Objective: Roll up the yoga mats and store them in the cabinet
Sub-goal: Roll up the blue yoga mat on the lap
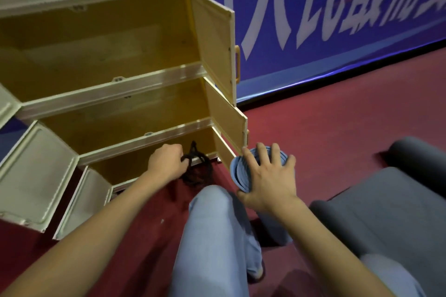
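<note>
Bottom of frame: both bare forearms reach forward, a knee in light blue trousers (212, 236) between them. Lower right: grey yoga mat (386, 219) lying partly unrolled on the red carpet floor (325, 132), with its rolled end further back at right edge. Centre right: right hand (268, 173) with fingers spread and mostly straight, laid over the end of a rolled blue yoga mat (239, 171); thumb under the roll's lower edge, spiral end facing left toward the cabinet. Roll sits just beside the lowest open door. Centre: left hand (167, 164) curled, gripping a black mesh strap or net bag (196, 169) at the mouth of the bottom compartment; well apart from the blue roll. Upper left: cream cabinet (108, 89) with wood-toned interior, doors swung open both sides. Upper right: blue banner (337, 19) with large white characters along the wall.
</note>
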`<state>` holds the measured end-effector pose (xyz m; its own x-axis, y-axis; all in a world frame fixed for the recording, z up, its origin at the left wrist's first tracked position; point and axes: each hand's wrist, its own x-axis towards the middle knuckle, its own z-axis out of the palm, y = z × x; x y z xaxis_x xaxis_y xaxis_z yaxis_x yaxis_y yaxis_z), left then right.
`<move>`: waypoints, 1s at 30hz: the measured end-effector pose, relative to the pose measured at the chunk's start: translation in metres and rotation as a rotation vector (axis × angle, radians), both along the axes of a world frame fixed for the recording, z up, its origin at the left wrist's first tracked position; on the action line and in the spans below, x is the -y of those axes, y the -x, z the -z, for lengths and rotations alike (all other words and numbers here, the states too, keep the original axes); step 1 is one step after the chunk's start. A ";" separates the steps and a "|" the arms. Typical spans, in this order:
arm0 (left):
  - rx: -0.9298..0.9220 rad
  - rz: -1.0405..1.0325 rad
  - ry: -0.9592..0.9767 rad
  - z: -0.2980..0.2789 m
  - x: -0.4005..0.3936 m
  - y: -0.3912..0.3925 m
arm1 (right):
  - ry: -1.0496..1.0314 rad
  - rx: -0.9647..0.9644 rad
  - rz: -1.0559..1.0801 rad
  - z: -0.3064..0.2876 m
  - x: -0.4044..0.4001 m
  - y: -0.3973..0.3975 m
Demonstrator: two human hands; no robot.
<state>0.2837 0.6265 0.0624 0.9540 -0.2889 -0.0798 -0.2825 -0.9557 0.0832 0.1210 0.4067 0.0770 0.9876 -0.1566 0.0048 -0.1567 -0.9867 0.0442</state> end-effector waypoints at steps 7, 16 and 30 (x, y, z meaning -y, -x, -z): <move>-0.270 0.126 0.261 -0.038 -0.013 0.013 | -0.011 0.028 -0.053 0.007 -0.017 0.001; -0.850 0.299 0.705 -0.078 0.030 0.075 | -0.061 0.024 -0.079 -0.004 -0.026 -0.009; -0.504 -0.118 0.852 0.018 0.025 0.080 | -0.154 0.112 -0.031 0.000 -0.022 -0.008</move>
<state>0.2036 0.6019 0.0444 0.8921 -0.3435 -0.2935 0.0678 -0.5405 0.8386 0.1289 0.4291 0.0772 0.9867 -0.1334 0.0932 -0.1216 -0.9849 -0.1233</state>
